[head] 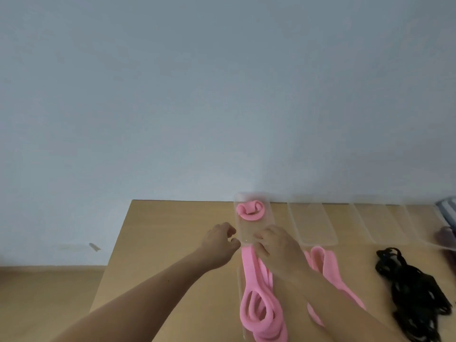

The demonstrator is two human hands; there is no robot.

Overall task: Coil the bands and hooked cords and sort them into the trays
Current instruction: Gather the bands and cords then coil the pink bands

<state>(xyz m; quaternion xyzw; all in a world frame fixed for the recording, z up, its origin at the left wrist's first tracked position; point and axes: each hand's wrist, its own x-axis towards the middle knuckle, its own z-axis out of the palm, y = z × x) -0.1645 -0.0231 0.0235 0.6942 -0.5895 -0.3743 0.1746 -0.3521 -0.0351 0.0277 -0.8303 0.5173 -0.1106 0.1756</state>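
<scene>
Two hands reach one clear tray (249, 229): left hand (220, 241) fingers curled, empty; right hand (277, 246) fingers spread on it.

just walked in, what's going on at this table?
A person is sorting bands into clear trays. One coiled pink band already lies in the leftmost tray. Both hands are at its near end: the left hand, fingers curled, by its left edge, and the right hand over the loose pink bands. The other trays look empty. The black cords lie heaped at right.

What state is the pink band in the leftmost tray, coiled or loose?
Coiled: the pink band sits looped, far end of the leftmost tray.
</scene>
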